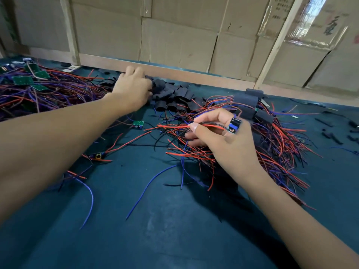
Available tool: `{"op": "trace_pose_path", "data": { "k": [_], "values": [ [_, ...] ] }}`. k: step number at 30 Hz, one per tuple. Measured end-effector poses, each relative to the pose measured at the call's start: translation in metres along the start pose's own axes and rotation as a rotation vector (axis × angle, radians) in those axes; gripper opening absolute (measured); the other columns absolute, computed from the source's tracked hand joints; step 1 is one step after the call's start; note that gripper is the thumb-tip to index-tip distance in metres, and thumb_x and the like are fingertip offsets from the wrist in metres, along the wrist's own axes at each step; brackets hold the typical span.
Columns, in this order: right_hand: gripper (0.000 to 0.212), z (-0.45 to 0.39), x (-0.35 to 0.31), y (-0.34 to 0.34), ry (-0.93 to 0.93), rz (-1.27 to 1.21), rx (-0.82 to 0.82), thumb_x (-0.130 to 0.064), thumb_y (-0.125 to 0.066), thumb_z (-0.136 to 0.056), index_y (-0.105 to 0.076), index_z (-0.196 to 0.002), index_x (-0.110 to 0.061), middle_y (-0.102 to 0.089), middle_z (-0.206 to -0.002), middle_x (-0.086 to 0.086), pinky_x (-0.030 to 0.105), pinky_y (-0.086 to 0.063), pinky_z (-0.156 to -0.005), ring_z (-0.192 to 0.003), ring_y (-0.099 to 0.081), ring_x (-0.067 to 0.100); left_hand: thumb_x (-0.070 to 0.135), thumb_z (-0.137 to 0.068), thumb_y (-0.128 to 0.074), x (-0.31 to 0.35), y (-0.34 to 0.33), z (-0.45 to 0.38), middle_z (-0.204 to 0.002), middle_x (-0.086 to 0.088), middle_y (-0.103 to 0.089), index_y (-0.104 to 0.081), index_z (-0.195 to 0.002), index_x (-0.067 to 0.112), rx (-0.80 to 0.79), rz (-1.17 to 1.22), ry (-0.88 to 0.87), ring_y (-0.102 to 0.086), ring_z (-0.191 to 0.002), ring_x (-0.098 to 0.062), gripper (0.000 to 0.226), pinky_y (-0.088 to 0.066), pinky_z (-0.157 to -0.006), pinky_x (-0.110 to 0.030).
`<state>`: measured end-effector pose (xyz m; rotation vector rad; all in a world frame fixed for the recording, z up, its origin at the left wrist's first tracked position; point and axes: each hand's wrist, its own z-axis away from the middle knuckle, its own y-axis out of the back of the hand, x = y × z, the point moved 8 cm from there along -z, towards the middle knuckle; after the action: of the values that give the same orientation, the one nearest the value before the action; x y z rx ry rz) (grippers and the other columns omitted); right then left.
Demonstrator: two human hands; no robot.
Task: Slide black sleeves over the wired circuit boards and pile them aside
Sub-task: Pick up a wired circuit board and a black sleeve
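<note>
Dark teal table (pixel 174 220): left hand (pixel 134 90) digs in soft black sleeve pile (pixel 172 98); beside pile, right hand (pixel 219 136) pinches light wired circuit board (pixel 234 126) by wires

Left hand (pixel 132 88) reaches forward, fingers seemingly curled; right hand (pixel 219 133) pinches.

Soft, even light from above leaves the dark counter (pixel 155 220) dim with faint shadows under the forearms, while glare streaks the taped cardboard (pixel 312 8) at upper right, and wide-angle distortion bends the frame's edges.
</note>
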<state>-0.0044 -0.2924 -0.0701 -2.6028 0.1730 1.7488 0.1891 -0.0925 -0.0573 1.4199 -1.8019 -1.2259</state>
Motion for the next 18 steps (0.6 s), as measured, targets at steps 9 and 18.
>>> {"op": "trace_pose_path", "data": {
  "k": [9,18],
  "values": [
    [0.006,0.005,-0.007,-0.009,0.087,0.034,0.032,-0.002,-0.068,-0.092,-0.071,-0.09,-0.007,-0.073,-0.074,0.006,0.037,-0.063,-0.063,-0.071,-0.076,0.025,0.014,-0.093,-0.07,0.002,0.04,0.121,-0.087,0.005,-0.071,-0.055,-0.081,0.013,0.186,1.148,0.275,-0.075,-0.084,-0.012,0.02,-0.058,-0.078,-0.019],
    [0.003,0.001,-0.004,-0.005,-0.06,-0.212,-0.019,0.0,-0.077,-0.087,-0.075,-0.088,0.001,-0.075,-0.085,0.017,0.041,-0.062,-0.072,-0.079,-0.076,0.036,0.025,-0.074,-0.083,0.014,0.053,0.164,-0.104,0.007,-0.076,-0.059,-0.082,0.011,0.06,1.27,0.194,-0.072,-0.098,-0.007,0.028,-0.053,-0.087,-0.017]
  ]
}}
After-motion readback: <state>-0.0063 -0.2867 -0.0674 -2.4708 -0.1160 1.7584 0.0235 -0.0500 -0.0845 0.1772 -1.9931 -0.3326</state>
